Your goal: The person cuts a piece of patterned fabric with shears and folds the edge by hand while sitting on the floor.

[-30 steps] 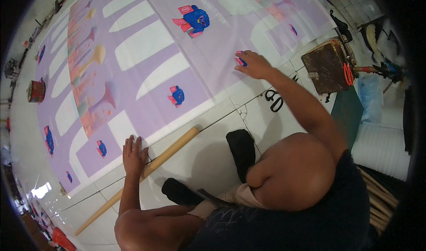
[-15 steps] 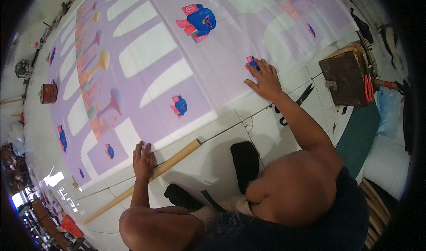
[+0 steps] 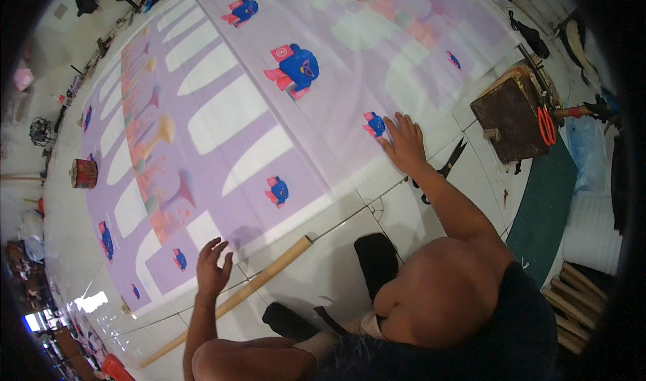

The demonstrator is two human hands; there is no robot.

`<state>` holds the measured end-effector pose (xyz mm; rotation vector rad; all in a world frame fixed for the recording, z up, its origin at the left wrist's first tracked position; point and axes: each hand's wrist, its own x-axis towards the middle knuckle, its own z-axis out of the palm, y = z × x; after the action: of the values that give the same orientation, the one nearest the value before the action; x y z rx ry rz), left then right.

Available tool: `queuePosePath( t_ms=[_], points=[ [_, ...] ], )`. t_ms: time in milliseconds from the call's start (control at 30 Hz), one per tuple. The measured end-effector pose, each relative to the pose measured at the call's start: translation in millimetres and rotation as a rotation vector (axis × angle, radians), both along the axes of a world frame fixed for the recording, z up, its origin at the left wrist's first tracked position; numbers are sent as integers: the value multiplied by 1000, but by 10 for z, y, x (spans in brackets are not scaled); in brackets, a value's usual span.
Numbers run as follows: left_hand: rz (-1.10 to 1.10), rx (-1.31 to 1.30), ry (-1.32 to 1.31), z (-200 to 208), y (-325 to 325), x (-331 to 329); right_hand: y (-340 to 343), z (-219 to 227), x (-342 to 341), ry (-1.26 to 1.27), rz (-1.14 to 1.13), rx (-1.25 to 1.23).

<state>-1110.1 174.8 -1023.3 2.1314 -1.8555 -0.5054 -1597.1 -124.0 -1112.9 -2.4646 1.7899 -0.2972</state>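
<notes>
A large printed sheet (image 3: 306,159), lilac with white shapes and blue-and-pink cartoon figures, lies spread over the tiled floor. Its right part is a folded-over or overlapping layer that looks paler. My right hand (image 3: 406,149) rests flat near the sheet's near right edge, fingers spread, beside a small blue figure (image 3: 374,124). At the near left edge my left hand (image 3: 214,270) hovers just above the sheet, fingers loosely curved and apart, with nothing in it. A long brown cardboard tube (image 3: 269,271) lies beside that hand, partly hidden behind my left forearm.
Black scissors (image 3: 455,159) lie by my right forearm, which partly covers them. Further right are a worn brown box-like object (image 3: 509,115) with orange-red rings (image 3: 546,126), and a green mat (image 3: 538,202). A rusty tin (image 3: 84,173) stands at the sheet's far left edge.
My left hand has lifted off the sheet's edge. My right hand has shifted right, uncovering the small blue figure. The whole view has turned slightly.
</notes>
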Motion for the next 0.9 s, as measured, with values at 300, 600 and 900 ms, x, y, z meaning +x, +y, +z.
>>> queuePosePath(
  t_ms=[300, 600, 900],
  points=[
    [-432, -786, 378, 3447, -1180, 135, -37, 327, 907, -305, 184, -117],
    [-95, -662, 348, 3035, -105, 97, -593, 2150, 2839, -614, 534, -217],
    [321, -430, 518, 1600, 1024, -55, -1018, 3796, 1540, -675, 481, -388]
  ],
)
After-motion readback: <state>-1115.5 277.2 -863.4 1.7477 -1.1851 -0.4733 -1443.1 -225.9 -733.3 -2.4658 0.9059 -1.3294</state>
